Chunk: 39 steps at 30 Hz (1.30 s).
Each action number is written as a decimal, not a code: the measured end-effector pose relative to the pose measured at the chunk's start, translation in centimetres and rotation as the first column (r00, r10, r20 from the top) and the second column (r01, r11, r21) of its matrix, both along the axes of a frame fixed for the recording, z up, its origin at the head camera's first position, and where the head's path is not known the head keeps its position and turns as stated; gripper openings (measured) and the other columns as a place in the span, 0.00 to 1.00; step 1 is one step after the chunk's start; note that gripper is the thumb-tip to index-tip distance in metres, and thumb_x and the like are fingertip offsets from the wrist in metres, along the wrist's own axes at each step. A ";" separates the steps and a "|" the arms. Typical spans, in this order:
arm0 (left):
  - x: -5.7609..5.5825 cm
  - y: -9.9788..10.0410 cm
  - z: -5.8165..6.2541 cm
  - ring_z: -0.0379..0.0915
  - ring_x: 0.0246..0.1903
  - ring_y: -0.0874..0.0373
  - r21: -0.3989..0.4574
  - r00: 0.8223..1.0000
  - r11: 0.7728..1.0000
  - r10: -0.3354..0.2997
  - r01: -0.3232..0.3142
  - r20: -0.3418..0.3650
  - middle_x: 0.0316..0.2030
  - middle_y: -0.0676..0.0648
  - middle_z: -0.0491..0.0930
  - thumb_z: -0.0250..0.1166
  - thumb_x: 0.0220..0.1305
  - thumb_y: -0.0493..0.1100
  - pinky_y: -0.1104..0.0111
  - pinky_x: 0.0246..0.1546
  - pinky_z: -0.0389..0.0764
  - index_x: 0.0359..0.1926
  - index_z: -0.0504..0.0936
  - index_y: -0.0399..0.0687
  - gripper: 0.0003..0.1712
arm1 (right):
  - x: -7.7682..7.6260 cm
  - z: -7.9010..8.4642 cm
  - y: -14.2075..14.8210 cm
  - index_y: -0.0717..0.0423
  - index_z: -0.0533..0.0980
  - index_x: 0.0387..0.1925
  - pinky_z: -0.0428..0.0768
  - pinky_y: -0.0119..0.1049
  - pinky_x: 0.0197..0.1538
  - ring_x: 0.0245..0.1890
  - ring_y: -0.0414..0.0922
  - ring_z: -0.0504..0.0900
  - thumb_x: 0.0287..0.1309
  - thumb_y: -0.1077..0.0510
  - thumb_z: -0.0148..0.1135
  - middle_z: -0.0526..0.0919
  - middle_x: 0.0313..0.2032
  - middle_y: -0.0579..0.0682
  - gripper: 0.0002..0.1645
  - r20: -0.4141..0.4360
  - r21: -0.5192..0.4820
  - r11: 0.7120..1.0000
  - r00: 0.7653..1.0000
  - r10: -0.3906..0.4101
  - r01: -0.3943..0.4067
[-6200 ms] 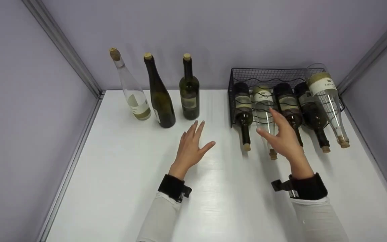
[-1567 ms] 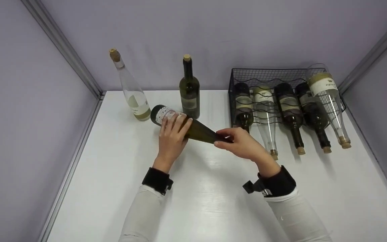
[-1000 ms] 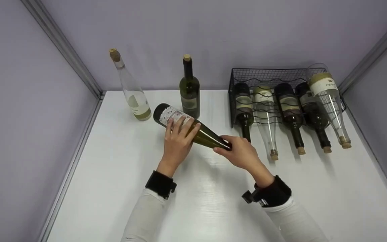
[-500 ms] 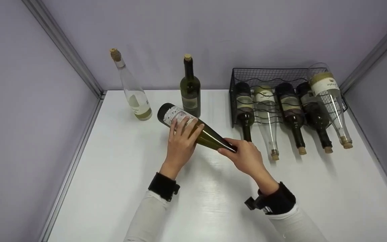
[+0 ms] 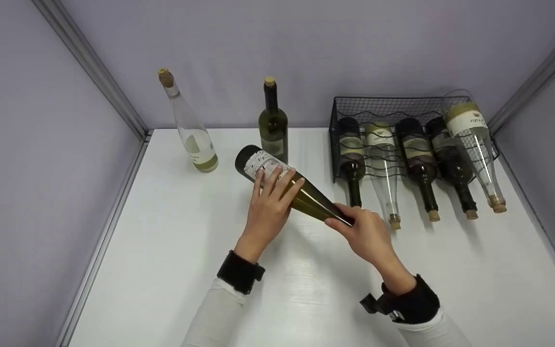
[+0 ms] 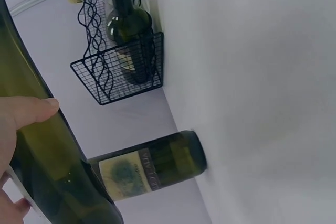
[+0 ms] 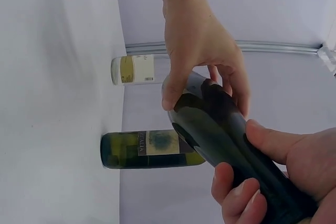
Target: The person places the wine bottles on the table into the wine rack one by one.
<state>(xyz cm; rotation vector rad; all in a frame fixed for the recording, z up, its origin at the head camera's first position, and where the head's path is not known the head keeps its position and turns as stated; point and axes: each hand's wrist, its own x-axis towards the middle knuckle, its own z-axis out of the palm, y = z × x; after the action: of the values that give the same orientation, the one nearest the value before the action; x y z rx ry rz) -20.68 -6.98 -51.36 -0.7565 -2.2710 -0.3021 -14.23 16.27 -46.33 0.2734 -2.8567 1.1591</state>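
Both hands hold a green wine bottle (image 5: pixel 313 196) off the table, lying aslant with its base up at the left and its neck down at the right. My left hand (image 5: pixel 270 212) grips the body, its fingers spread over the white label. My right hand (image 5: pixel 368 237) wraps the neck and hides the cork end. In the right wrist view, the left thumb and fingers stand on opposite sides of the bottle (image 7: pixel 226 121). Behind it, a corked dark green bottle (image 5: pixel 272 123) stands upright. Farther left stands a clear corked bottle (image 5: pixel 194 137).
At the back right, a black wire rack (image 5: pixel 374 104) bears several bottles, necks towards me. A clear bottle (image 5: pixel 475 149) lies slanted at its right end. White table surface (image 5: pixel 162 250) stretches in front and left. Grey walls (image 5: pixel 239 48) enclose the back and sides.
Six seconds ago both hands were free and this bottle stood between the other two. Now both hands hold it tilted. Over the last second it has shifted right, its neck dropping slightly towards me.
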 end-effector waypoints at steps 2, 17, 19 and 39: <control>0.2 0.1 0.3 0.57 0.69 0.46 -0.012 1.000 1.000 -0.007 0.008 0.015 0.67 0.47 0.68 0.72 0.51 0.33 0.43 0.68 0.51 0.64 0.75 0.55 0.38 | 0.2 0.1 0.2 0.55 0.80 0.57 0.75 0.45 0.34 0.34 0.50 0.83 0.57 0.43 0.70 0.86 0.42 0.55 0.31 -0.015 0.011 1.000 1.000 -0.009 0.009; 1.0 0.7 0.4 0.48 0.73 0.45 0.054 0.982 0.996 -0.078 0.070 0.171 0.73 0.42 0.56 0.63 0.68 0.57 0.46 0.68 0.53 0.72 0.65 0.51 0.37 | 0.9 1.2 2.6 0.52 0.79 0.60 0.70 0.44 0.28 0.32 0.54 0.82 0.59 0.41 0.67 0.85 0.43 0.60 0.32 -0.030 0.054 0.991 0.992 -0.120 0.121; 1.1 0.8 0.2 0.48 0.73 0.46 0.052 0.975 0.996 -0.086 0.077 0.203 0.74 0.41 0.54 0.59 0.70 0.59 0.46 0.68 0.54 0.73 0.64 0.51 0.36 | 0.9 1.3 3.0 0.52 0.79 0.60 0.66 0.42 0.26 0.26 0.51 0.78 0.60 0.42 0.67 0.86 0.38 0.59 0.31 -0.029 0.054 0.989 0.990 -0.137 0.138; 2.0 4.2 -0.7 0.48 0.73 0.50 -0.079 0.908 0.990 -0.074 0.117 0.412 0.75 0.46 0.52 0.45 0.74 0.65 0.47 0.67 0.56 0.75 0.61 0.58 0.35 | 0.4 1.2 6.3 0.59 0.77 0.60 0.70 0.39 0.29 0.27 0.48 0.78 0.62 0.44 0.66 0.85 0.44 0.61 0.31 -0.053 -0.030 0.971 0.969 -0.240 0.238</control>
<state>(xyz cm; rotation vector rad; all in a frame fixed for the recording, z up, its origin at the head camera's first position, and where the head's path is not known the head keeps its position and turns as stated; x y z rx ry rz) -18.72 -2.83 -52.03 -0.9299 -2.6644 -0.4258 -13.79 22.52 -45.14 -0.0394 -2.7310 1.1172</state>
